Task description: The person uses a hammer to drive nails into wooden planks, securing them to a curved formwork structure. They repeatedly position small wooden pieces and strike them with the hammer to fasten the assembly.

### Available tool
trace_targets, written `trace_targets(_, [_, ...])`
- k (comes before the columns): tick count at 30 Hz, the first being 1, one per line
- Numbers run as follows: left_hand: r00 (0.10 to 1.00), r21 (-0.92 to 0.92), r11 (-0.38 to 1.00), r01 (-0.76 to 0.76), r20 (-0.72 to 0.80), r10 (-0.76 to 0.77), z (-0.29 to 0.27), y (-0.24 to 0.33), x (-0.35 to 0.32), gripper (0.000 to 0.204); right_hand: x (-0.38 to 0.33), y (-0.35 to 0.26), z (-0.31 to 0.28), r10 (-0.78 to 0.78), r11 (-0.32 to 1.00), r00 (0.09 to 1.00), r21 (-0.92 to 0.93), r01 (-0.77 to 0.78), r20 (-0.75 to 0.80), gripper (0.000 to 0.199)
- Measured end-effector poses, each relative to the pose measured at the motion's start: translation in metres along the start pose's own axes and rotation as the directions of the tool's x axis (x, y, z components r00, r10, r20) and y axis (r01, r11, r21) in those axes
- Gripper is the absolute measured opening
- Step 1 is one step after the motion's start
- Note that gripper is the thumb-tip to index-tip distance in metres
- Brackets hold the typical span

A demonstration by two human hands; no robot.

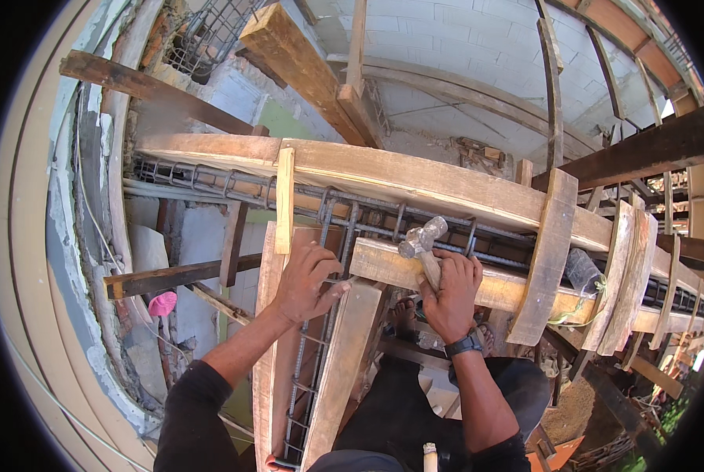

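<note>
Black sleeves (197, 409) in foreground, left hand (306, 285) half-spread beside plank (344, 358), right hand (452, 295) gripping hammer (423, 238).

Pink cloth (163, 303) well L of the fingers (455, 271); clear plastic container (583, 271) w/ green string (580, 321) to their R. Gray block wall (430, 39) far beyond 'em, steel mesh (209, 39) beyond & L. Sand (584, 413) below R, foliage (676, 413) farther R.

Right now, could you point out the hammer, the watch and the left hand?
Hammer (422, 237), head view: on the metal head.
Watch (467, 343), head view: on its dark case.
Left hand (305, 285), head view: on the back.
</note>
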State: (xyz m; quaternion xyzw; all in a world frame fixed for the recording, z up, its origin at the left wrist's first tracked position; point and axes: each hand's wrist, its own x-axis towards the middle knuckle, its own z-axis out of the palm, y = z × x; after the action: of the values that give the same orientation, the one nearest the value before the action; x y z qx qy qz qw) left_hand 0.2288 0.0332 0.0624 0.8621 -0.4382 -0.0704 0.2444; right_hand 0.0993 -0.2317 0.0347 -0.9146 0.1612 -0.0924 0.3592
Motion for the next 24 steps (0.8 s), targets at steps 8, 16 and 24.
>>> trace_targets(8, [0.691,-0.280,0.672,0.685,-0.042,-0.722,0.080,0.104,-0.054,0.086,-0.003,0.010,-0.005,-0.044,0.996,0.999,0.072,0.045,-0.004,0.038])
trace_targets(16, [0.730,-0.234,0.713,0.661,-0.020,-0.684,0.089,0.099,-0.056,0.088,-0.078,-0.037,-0.158,0.250,0.918,0.901,0.211,-0.337,0.353,0.031])
trace_targets(24, [0.793,0.135,0.787,0.603,-0.215,-0.570,0.080,0.105,-0.054,0.092,-0.182,-0.014,-0.272,0.686,0.714,0.727,-0.218,-0.665,0.032,0.030])
